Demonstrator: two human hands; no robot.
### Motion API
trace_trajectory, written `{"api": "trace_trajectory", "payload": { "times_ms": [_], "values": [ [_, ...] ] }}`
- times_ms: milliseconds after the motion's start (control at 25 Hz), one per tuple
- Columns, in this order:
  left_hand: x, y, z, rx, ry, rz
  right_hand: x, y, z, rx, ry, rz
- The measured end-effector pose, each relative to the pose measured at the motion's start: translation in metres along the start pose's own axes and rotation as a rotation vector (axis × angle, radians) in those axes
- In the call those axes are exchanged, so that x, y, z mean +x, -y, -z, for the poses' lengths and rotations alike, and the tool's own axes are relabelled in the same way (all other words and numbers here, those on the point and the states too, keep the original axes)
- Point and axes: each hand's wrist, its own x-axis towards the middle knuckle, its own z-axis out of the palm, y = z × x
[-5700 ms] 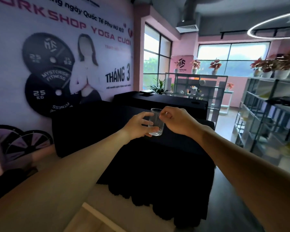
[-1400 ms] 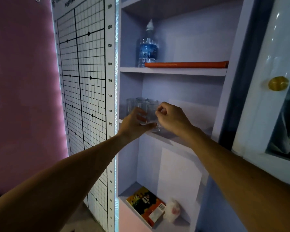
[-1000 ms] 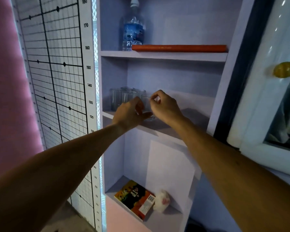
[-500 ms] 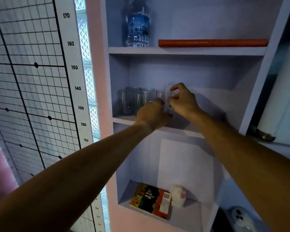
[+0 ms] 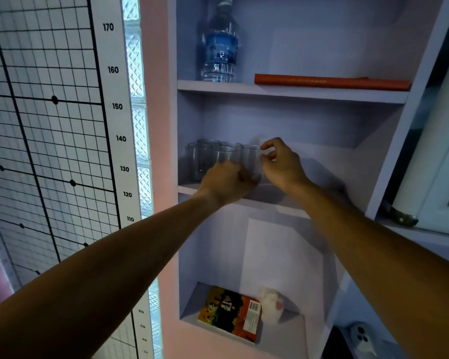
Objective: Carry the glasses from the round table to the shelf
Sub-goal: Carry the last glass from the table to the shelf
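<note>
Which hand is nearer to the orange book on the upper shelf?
Right. The right hand is below the orange book's left end; the left hand is lower and further left, by the glasses.

left hand [image 5: 224, 181] hides the glass [image 5: 252, 161] base; bottle [image 5: 221, 47] top cropped.
</note>
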Motion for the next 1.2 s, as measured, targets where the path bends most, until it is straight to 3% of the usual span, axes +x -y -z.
{"api": "trace_trajectory", "payload": {
  "times_ms": [80,320,520,800,1200],
  "values": [
    [-0.009,0.018,0.008,-0.011,-0.056,0.01,-0.006,0.002,-0.006,0.022,-0.015,0.086],
    [-0.015,0.053,0.03,-0.059,-0.187,0.006,-0.018,0.022,-0.028,-0.043,0.15,0.261],
    [-0.006,0.063,0.029,-0.001,-0.18,-0.042,-0.009,0.034,-0.031,-0.074,0.183,0.199],
    [-0.011,0.04,0.006,-0.175,-0.165,-0.213,-0.023,0.02,0.008,-0.13,0.151,0.212],
    [0.025,-0.017,-0.03,-0.219,-0.03,-0.308,-0.041,-0.013,0.057,-0.129,-0.04,-0.063]
  ]
}}
